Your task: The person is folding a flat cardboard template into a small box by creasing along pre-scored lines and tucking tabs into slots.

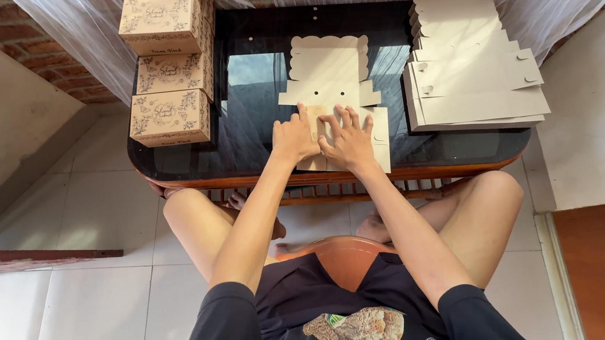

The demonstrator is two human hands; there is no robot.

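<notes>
**Both hands flat on an unfolded cardboard blank**

The left hand and right hand lie side by side, fingers spread, pressing on a flat die-cut box blank near the front edge of the dark glass tabletop. The blank's scalloped flap points away from the person. To the right, a stack of flat blanks lies on the same tabletop, apart from the hands. At the left edge stand assembled boxes with floral print, piled in a column. The person sits with bare knees on either side, above a white tiled floor.
</notes>
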